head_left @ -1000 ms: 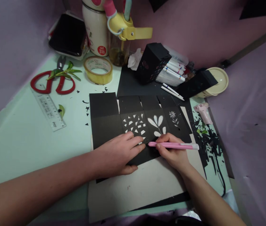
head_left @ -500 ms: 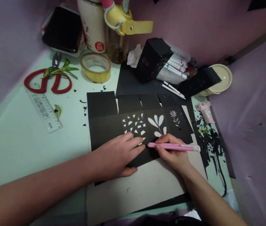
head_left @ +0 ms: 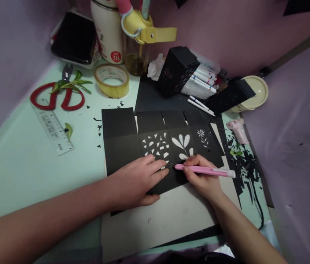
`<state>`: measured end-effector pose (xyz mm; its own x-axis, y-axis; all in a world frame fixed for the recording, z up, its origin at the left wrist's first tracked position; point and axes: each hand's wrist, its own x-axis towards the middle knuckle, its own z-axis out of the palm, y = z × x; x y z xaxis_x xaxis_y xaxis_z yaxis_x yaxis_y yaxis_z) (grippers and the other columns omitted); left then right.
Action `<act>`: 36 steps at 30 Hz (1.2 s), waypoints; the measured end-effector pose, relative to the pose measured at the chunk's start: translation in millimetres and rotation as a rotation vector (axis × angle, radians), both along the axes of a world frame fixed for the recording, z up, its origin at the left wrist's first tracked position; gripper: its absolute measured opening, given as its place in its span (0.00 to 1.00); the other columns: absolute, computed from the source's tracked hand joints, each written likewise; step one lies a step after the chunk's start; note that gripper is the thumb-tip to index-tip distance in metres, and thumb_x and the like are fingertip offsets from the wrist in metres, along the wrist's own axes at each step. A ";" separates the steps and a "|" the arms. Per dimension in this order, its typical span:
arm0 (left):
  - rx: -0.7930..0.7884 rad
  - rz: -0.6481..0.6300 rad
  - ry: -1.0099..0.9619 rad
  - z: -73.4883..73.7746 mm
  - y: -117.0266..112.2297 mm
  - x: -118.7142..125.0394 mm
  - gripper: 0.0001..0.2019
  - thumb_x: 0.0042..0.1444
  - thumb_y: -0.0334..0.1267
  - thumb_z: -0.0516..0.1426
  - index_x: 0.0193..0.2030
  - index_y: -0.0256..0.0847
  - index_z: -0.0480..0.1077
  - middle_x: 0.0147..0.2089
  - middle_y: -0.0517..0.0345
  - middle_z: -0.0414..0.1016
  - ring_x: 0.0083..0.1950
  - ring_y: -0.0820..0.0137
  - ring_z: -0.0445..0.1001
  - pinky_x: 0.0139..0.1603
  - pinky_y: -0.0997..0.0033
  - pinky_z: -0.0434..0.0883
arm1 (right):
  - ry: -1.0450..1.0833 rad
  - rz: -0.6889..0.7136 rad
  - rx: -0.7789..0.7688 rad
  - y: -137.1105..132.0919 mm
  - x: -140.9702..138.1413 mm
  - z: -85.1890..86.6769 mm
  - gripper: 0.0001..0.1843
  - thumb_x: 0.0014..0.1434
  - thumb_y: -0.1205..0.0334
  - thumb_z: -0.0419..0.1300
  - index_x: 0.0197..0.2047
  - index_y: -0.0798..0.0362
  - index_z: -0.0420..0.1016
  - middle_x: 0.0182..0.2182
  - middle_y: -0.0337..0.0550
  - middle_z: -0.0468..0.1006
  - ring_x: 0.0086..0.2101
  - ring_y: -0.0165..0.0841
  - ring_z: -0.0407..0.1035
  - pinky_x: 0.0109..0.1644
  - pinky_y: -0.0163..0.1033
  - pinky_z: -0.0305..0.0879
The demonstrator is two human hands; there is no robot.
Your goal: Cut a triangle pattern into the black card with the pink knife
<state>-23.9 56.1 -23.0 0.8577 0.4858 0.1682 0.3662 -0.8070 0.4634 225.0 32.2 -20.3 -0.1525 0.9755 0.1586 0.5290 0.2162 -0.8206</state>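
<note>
A black card sheet (head_left: 122,146) with tabs along its far edge lies on grey board. Its panels carry cut-out shards, a leafy sprig and a small flower. My left hand (head_left: 141,179) rests flat on the card, fingers stretched over the lower shard cut-outs. Beside those fingertips, my right hand (head_left: 203,176) grips a pink pen-shaped craft knife (head_left: 204,170). The knife lies low and slanted, its tip at the card just below the sprig; the blade is too small to make out.
Around the grey board (head_left: 144,227) lie red-handled scissors (head_left: 43,96), a clear ruler (head_left: 53,126), a tape roll (head_left: 112,80) and black scraps (head_left: 248,165). Bottles (head_left: 108,33), a black box (head_left: 177,71), white markers (head_left: 203,82) and a pink tool (head_left: 237,131) stand or lie behind and right.
The right hand and craft knife have shifted slightly to the right, the tip moving a little away from the left fingers. The left hand stays in place. The camera view has tilted slightly.
</note>
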 end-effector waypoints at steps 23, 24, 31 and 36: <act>0.002 -0.006 0.015 1.9 1.1 -0.2 0.27 0.55 0.44 0.63 0.59 0.32 0.67 0.58 0.41 0.68 0.49 0.57 0.67 0.49 0.58 0.69 | 0.049 0.077 0.091 0.4 -8.0 5.3 0.05 0.57 0.69 0.64 0.34 0.49 0.75 0.29 0.41 0.80 0.31 0.35 0.77 0.36 0.40 0.74; 0.003 -0.007 0.022 2.1 1.2 -0.3 0.27 0.55 0.44 0.63 0.59 0.32 0.67 0.58 0.41 0.68 0.49 0.57 0.67 0.48 0.58 0.70 | 0.044 0.070 0.084 -0.5 -6.9 4.8 0.04 0.57 0.68 0.64 0.34 0.49 0.75 0.29 0.41 0.80 0.31 0.35 0.77 0.36 0.40 0.74; 0.040 -0.011 0.026 1.8 1.4 -0.6 0.28 0.55 0.45 0.63 0.60 0.32 0.68 0.59 0.42 0.67 0.50 0.56 0.67 0.50 0.58 0.70 | 0.124 -0.052 0.113 -3.3 -9.1 -2.6 0.13 0.66 0.67 0.57 0.51 0.45 0.74 0.31 0.38 0.81 0.28 0.31 0.75 0.34 0.38 0.74; 0.052 -0.036 0.045 0.9 1.9 -0.9 0.28 0.57 0.47 0.61 0.59 0.31 0.68 0.60 0.44 0.69 0.48 0.58 0.66 0.50 0.59 0.68 | -0.096 0.121 0.207 4.1 -17.0 -4.3 0.15 0.61 0.70 0.63 0.49 0.44 0.73 0.43 0.43 0.80 0.44 0.38 0.75 0.50 0.46 0.72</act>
<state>-24.8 58.0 -22.1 0.8818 0.4460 0.1533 0.3558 -0.8424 0.4046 208.1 36.3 -24.5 -0.2906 0.8974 0.3320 0.5622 0.4409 -0.6997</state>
